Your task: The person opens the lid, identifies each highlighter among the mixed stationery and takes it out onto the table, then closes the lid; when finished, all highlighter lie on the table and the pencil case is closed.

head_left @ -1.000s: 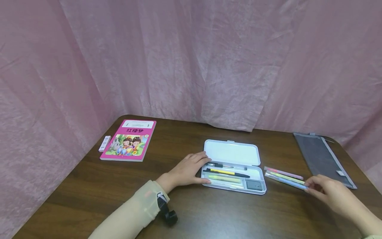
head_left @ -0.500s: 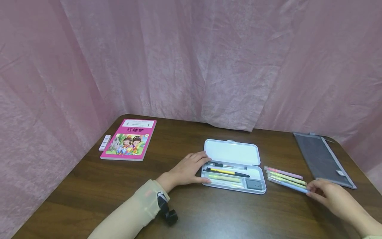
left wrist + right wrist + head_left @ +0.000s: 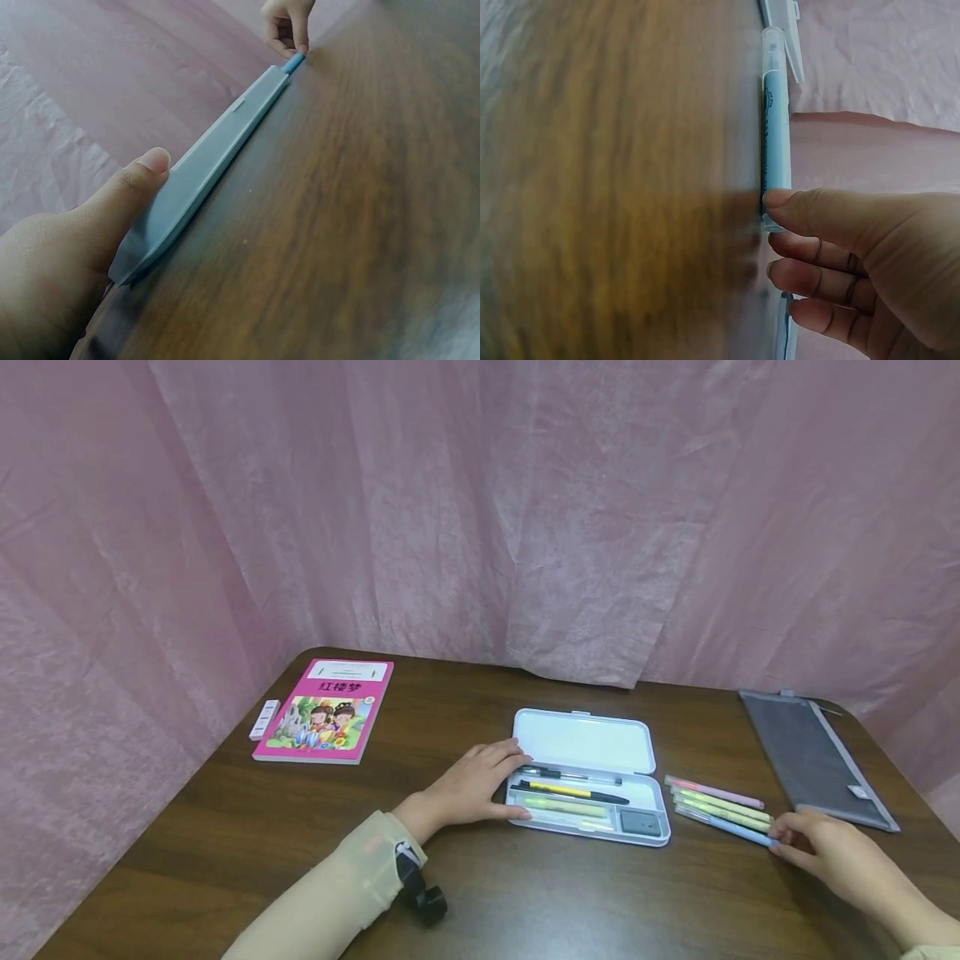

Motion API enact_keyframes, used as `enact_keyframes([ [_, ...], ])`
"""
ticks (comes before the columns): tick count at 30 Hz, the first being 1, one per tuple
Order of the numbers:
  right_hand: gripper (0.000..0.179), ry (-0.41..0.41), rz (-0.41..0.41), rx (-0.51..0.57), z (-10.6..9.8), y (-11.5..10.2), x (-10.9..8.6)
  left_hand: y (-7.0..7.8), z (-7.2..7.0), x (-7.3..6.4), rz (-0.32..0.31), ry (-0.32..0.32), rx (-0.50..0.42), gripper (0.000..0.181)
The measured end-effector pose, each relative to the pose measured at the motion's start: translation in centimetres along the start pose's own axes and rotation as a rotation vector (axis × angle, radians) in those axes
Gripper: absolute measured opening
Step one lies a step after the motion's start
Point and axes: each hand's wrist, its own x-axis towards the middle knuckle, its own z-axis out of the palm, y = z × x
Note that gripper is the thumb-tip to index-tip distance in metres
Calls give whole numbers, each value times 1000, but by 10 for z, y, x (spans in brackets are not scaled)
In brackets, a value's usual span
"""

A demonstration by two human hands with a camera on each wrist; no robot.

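Gripping left hand (image 3: pixel 467 789): is holding case (image 3: pixel 585 742).
Right hand (image 3: pixel 828 852): is pinching blue pen (image 3: pixel 777 135).
Table (image 3: pixel 570 902): is lying beneath.
Curtain (image 3: pixel 480 527): is hanging beyond.

A study place is suggested by the book (image 3: pixel 324 710) at middle left and the pencil case (image 3: pixel 585 742) before the curtain (image 3: pixel 450 527).

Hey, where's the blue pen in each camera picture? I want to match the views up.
Head: the blue pen lies right of the open pencil case, nearest the viewer in the row of pens.
Left wrist: near the top, right of centre; only a short blue end shows beyond the case.
Right wrist: upper part, right of centre, running up and down, above the thumb.
Shared landmark: the right hand, pinching one end of it.
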Motion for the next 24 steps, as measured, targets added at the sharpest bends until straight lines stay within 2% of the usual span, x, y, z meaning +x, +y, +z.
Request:
enact_keyframes([
  [24,29,49,-24,2,-2,-1,-3,-1,0,0,-2,-11,9,80],
])
